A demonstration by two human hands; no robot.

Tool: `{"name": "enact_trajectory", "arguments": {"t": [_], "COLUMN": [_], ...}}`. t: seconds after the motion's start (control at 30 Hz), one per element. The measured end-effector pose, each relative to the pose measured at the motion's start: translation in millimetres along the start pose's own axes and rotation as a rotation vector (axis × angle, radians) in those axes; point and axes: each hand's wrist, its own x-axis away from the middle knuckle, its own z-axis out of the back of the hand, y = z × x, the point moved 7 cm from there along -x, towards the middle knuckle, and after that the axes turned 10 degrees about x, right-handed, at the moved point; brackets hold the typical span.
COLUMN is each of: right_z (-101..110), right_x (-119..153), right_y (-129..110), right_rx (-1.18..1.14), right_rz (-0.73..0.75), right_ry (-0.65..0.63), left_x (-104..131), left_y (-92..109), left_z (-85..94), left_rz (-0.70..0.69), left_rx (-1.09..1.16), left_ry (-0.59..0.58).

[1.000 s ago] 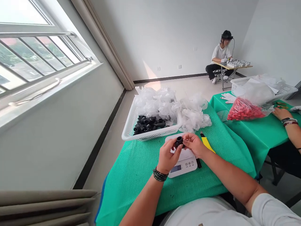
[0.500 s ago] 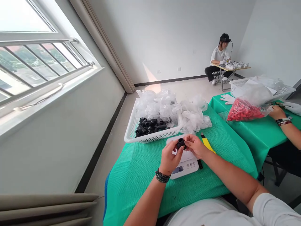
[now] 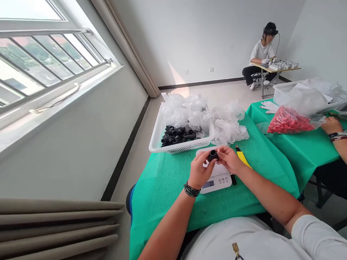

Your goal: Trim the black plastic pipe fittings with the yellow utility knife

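Note:
A black pipe fitting (image 3: 213, 155) with a round opening is held between both hands, above a white digital scale (image 3: 220, 181) whose display reads 0.0. My left hand (image 3: 200, 169) grips the fitting from the left with thumb and fingers. From the right, my right hand (image 3: 228, 159) pinches it with its fingertips. Behind the hands stands a white basket (image 3: 184, 146) with several black fittings (image 3: 176, 136) and clear plastic bags (image 3: 187, 110) in it.
More crumpled bags (image 3: 230, 124) lie right of the basket. A yellow-handled tool (image 3: 243, 159) rests beside the scale. On the neighbouring green table (image 3: 300, 151) are a bag of red parts (image 3: 288, 121), a white glove (image 3: 269, 107) and another person's hand (image 3: 332, 125). Farther back, a person sits working.
The view has tilted down and shifted slightly left, so the scene sits higher and more to the right. The fitting's opening is turned more towards me. Both hands still hold it.

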Motion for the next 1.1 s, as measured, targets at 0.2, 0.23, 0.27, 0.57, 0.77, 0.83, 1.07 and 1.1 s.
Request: {"name": "enact_trajectory", "arguments": {"t": [0.2,0.23,0.27,0.57,0.77,0.83,1.07,1.1], "right_z": [3,3,3,-3,1,2,2,2], "right_x": [2,3,3,6,5,5,7,7], "right_y": [-2,-2,-3,-6,-4,-3,-3,-4], "right_rx": [0.009,0.007,0.01,0.135,0.13,0.124,0.093,0.087], "right_rz": [0.032,0.037,0.042,0.08,0.071,0.064,0.054,0.055], "right_ry": [0.013,0.019,0.022,-0.034,0.011,0.028,0.051,0.054], "left_x": [1,1,2,3,6,7,7,7], "left_y": [0,0,-1,-2,-6,-8,-11,-10], "left_z": [-1.5,-1.5,-1.4,2.1,1.0,-0.2,-0.5,-0.3], "left_rz": [-0.017,-0.017,-0.016,-0.008,0.051,0.063,0.123,0.129], "left_rx": [0.037,0.037,0.035,0.035,0.161,0.203,0.208,0.187], "left_ry": [0.041,0.049,0.057,0.124,0.179,0.177,0.13,0.12]}}
